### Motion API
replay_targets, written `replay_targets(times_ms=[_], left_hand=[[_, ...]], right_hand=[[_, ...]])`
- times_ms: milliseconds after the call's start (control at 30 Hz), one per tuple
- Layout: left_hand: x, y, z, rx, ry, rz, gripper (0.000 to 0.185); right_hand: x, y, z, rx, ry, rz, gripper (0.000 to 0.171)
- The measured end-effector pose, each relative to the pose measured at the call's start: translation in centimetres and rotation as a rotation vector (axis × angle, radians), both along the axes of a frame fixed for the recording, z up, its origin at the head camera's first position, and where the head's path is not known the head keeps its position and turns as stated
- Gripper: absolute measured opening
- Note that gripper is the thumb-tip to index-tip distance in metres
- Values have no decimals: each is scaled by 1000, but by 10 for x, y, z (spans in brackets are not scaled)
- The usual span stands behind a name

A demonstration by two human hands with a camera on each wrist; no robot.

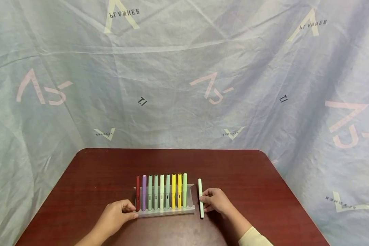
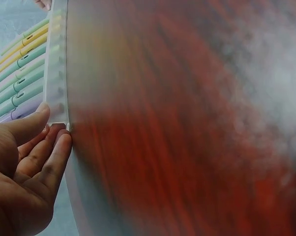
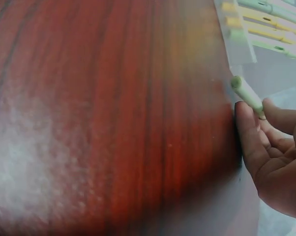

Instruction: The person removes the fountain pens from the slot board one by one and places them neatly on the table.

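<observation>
A clear plastic pen rack stands on the table, bearing a row of pens: dark red, purple, several in green shades, and two yellow ones. The thumb and fingers of my left hand pinch its front left corner; in the left wrist view that hand is at the rack's end. To the right of the rack, my right hand pinches a pale green pen. In the right wrist view the pen's round end points toward the camera.
The dark red wooden table has rounded far corners. Behind it and at both sides hangs a grey printed cloth. Glare whitens part of both wrist views.
</observation>
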State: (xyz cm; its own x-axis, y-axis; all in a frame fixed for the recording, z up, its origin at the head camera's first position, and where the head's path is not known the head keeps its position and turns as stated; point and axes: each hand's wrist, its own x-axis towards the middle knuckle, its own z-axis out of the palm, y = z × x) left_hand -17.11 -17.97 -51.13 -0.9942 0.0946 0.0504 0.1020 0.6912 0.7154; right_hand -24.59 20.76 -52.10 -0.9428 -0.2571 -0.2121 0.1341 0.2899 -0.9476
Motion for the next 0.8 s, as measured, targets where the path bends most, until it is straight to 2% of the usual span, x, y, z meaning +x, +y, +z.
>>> replay_targets(times_ms=[233,433,800], left_hand=[[-1,1,-1,-1,19,6,16],[-1,1,-2,0,2,13,16],[-2,0,-1,2,9,8,17]], right_hand=[[0,-2,1,50,-27,-8,19],[-2,-4,3,105,-40,-2,19],[-2,-6,3,101,-31,-30,21]])
